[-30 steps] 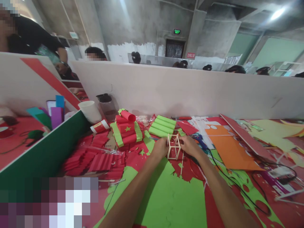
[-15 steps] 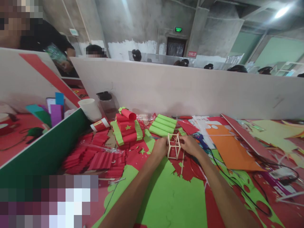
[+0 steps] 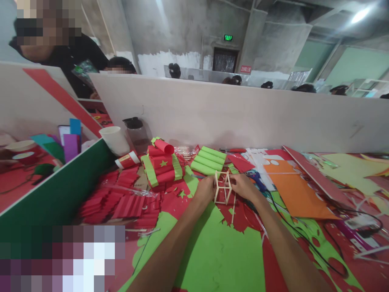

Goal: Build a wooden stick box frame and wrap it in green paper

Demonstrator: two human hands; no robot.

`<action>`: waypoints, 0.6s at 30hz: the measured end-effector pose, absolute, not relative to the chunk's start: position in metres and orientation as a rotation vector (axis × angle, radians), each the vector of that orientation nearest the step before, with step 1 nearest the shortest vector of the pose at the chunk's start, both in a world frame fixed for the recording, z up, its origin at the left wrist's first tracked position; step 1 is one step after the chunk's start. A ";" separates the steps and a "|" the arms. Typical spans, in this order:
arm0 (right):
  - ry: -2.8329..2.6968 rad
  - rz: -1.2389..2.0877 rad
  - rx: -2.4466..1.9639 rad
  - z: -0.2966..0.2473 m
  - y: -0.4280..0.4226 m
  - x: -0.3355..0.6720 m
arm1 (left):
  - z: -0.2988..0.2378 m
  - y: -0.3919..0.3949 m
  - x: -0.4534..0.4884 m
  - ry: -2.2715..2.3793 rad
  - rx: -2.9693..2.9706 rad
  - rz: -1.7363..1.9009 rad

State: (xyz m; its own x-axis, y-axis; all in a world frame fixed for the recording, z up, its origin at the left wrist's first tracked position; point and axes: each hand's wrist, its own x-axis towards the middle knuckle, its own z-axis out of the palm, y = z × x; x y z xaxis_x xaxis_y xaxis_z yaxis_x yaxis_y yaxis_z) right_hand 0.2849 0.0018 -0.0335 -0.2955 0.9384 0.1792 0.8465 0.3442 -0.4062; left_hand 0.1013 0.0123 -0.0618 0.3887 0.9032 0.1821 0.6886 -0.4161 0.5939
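A small box frame of thin wooden sticks (image 3: 223,187) stands upright over the red and green paper on the table. My left hand (image 3: 204,189) pinches its left side and my right hand (image 3: 241,186) pinches its right side, fingers closed on the sticks. A loose stick (image 3: 233,209) lies just below the frame. Behind the hands lie a bundle of red paper rolls with green bands (image 3: 161,164) and a row of green paper rolls (image 3: 208,159).
A white cup (image 3: 115,140) and a dark-lidded jar (image 3: 136,130) stand by the pale partition (image 3: 243,113). Folded red paper (image 3: 121,205) is heaped at left, an orange sheet (image 3: 293,190) and black cables (image 3: 319,243) at right. A person in black leans over the left divider.
My hands and the stick frame have stayed almost still. The person behind the left divider has leaned further forward and to the right.
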 end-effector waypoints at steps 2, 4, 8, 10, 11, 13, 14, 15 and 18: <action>-2.227 0.329 -1.572 -0.034 0.002 0.285 | -0.062 0.013 0.101 1.368 2.230 0.686; -2.227 0.327 -1.568 -0.034 0.001 0.285 | -0.061 0.013 0.101 1.371 2.229 0.674; -2.222 0.327 -1.559 -0.033 0.000 0.284 | -0.060 0.012 0.101 1.381 2.221 0.664; -2.219 0.320 -1.559 -0.031 0.000 0.283 | -0.060 0.012 0.101 1.370 2.232 0.675; -2.217 0.316 -1.560 -0.031 -0.001 0.283 | -0.060 0.012 0.101 1.366 2.239 0.674; -2.211 0.325 -1.546 -0.030 -0.001 0.283 | -0.060 0.013 0.100 1.382 2.243 0.648; -2.208 0.332 -1.538 -0.030 -0.001 0.283 | -0.059 0.013 0.100 1.399 2.240 0.633; -2.205 0.337 -1.531 -0.030 -0.001 0.283 | -0.059 0.014 0.100 1.411 2.236 0.621; -2.198 0.342 -1.523 -0.030 -0.001 0.284 | -0.058 0.015 0.099 1.407 2.171 0.611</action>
